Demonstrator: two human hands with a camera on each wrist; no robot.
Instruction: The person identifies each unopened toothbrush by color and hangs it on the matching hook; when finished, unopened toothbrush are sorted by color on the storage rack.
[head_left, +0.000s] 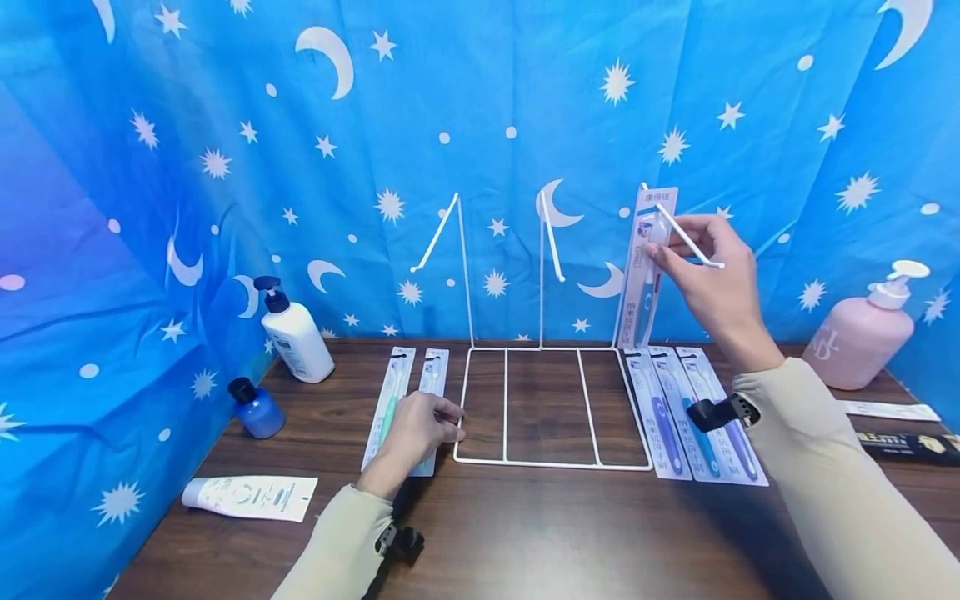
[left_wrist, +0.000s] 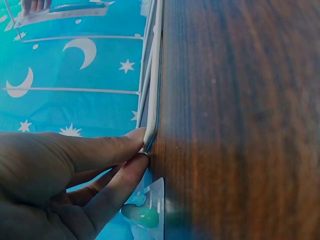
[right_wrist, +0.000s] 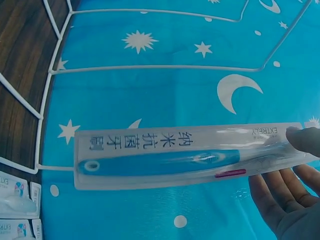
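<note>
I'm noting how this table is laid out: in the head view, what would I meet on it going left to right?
Blue bottle → white pump bottle → two packaged toothbrushes → white wire rack → three packaged toothbrushes → pink pump bottle.

Head view: from above, forward-down, rack mid-frame. Wrist views: close, turned sideways, sharing rack, upper left.

Left sleeve: pale cream, plain, long, down to the wrist. Right sleeve: matching, some creasing near the cuff. Black left strap and right strap, the latter with small holes; each bears a small, dark, rounded block. Left grip, right grip: both bare.
</note>
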